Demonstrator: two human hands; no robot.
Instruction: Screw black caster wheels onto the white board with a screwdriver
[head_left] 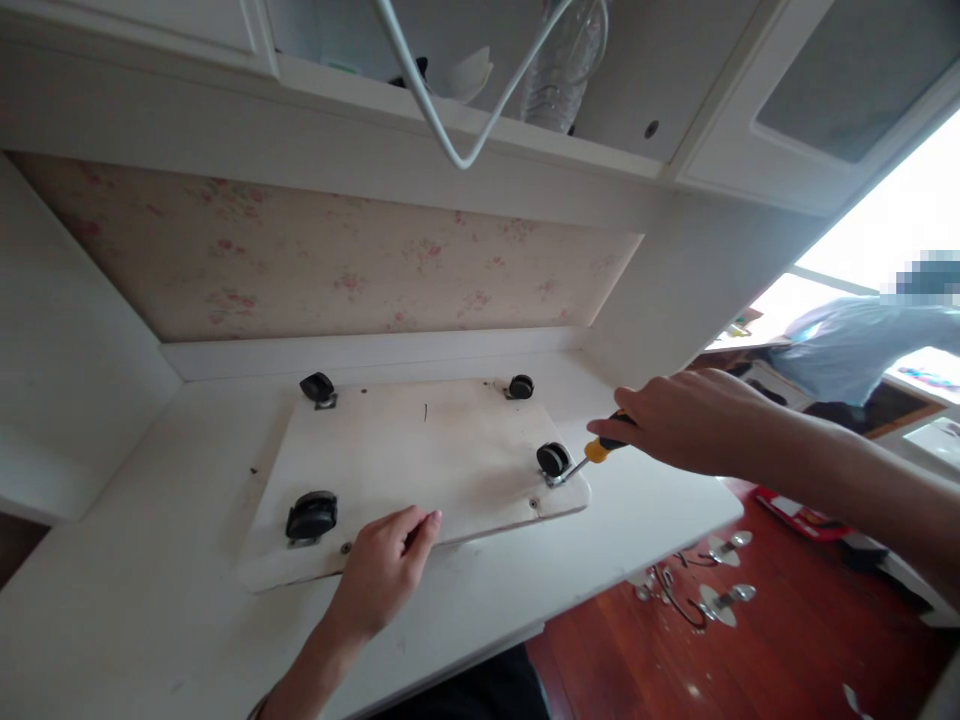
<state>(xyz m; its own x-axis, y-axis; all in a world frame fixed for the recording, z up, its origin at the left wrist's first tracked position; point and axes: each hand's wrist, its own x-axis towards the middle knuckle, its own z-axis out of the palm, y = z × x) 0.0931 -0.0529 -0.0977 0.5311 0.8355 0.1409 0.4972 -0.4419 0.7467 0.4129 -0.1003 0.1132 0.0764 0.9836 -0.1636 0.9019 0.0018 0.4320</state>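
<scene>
A white board (420,470) lies flat on the white desktop, with black caster wheels near its corners. My right hand (660,415) is closed around the yellow and black handle of a screwdriver (598,450). The screwdriver's tip meets the metal plate at the base of the near right caster (553,460). At the board's near edge rests my left hand (390,560), its fingers curled into a loose fist. Whether anything is inside those fingers is hidden. The near left caster (312,517) stands to the left of that hand.
Above the desk, a white cable (459,155) dangles before a shelf holding a clear plastic bottle (559,75). A lamp with several arms (720,590) lies on the red wooden floor at right. Beyond it a person in a light blue top (847,340) bends over.
</scene>
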